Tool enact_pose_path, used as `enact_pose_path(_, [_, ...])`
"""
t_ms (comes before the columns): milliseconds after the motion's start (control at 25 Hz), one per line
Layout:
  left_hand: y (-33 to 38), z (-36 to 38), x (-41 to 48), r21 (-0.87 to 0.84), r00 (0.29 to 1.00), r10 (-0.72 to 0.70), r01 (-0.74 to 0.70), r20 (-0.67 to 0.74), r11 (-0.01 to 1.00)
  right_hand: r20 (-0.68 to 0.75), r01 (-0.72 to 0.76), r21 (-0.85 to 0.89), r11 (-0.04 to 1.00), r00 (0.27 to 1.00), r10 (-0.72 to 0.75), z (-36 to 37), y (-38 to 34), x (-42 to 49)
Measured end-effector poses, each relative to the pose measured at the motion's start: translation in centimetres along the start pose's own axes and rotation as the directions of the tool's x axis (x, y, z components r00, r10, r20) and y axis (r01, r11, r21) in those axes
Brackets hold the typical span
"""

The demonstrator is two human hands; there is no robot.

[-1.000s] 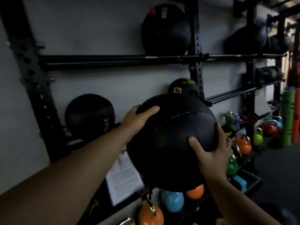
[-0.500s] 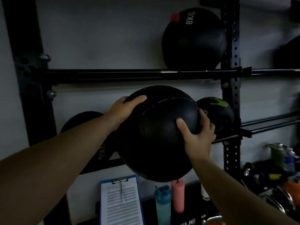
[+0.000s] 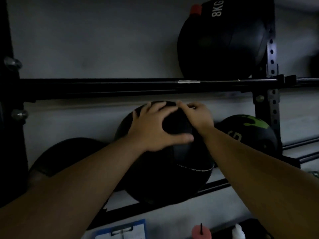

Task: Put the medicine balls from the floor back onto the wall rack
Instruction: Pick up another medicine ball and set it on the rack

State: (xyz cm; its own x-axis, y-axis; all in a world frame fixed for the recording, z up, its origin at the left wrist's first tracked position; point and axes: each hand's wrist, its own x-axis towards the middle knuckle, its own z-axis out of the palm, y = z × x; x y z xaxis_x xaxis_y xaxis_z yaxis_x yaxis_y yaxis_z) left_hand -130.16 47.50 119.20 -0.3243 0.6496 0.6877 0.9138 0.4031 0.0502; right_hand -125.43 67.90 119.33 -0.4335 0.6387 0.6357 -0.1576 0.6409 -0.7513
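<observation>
A large black medicine ball (image 3: 174,176) rests on the lower rails of the black wall rack (image 3: 120,87), against the wall. My left hand (image 3: 155,130) lies spread over its top front with the thumb stretched right. My right hand (image 3: 198,116) presses on its upper right side, fingers curled over the top. On the same rails, another black ball (image 3: 69,152) sits to the left, partly behind my left forearm, and a black ball with green marks (image 3: 250,133) sits to the right. An 8KG black ball (image 3: 222,44) rests on the upper rails.
A perforated black upright (image 3: 271,107) stands at the right and a dark post (image 3: 10,118) at the left. Below the rack are a blue clipboard (image 3: 122,230), a pink bottle (image 3: 201,232) and a white bottle top (image 3: 239,232).
The ball has gone from in front of the rack onto the lower rails between the two other balls. Both hands have slid from its sides up to its top. The view has moved closer.
</observation>
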Motion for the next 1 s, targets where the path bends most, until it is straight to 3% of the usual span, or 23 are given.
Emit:
enact_pose_path(80, [0.4,1.5,0.4,0.089,0.997,-0.053,0.047,0.058,0.995,0.065,-0.03,-0.071,0.997,0.997,0.034,1.0,0.8,2.0])
enact_pose_path(200, [-0.3,2.1,1.3,0.104,0.995,-0.103,0.104,-0.009,0.989,0.116,-0.022,-0.14,0.99,0.992,0.039,0.9,1.4,2.7])
enact_pose_path(360, [0.7,1.9,1.0,0.149,0.985,-0.172,0.171,-0.009,0.974,0.229,0.146,-0.093,0.985,0.966,-0.122,-1.0,4.1,-1.7])
enact_pose_path(520, [4.3,1.1,0.2,0.321,0.921,-0.38,0.334,0.09,0.886,0.435,0.258,-0.291,0.921,0.893,-0.113,-4.6,6.5,-4.8])
enact_pose_path(600, [7.6,1.0,0.0,0.382,0.884,-0.462,0.403,0.071,0.832,0.449,0.319,-0.353,0.879,0.882,-0.14,-7.1,7.1,-5.5])
enact_pose_path(680, [11.4,1.7,-0.6,0.423,0.937,-0.349,0.302,0.036,0.854,0.408,0.35,-0.388,0.853,0.895,-0.182,-10.2,8.2,-6.6])
enact_pose_path(760, [15.2,3.0,-2.0,0.457,0.974,-0.189,0.111,0.129,0.883,0.379,0.326,-0.432,0.841,0.912,-0.159,-13.6,9.8,-7.7])
enact_pose_path(1000, [23.0,4.2,-5.0,0.308,0.96,-0.181,0.11,0.214,0.945,0.315,0.194,-0.604,0.773,0.949,0.008,-27.1,11.8,-11.3])
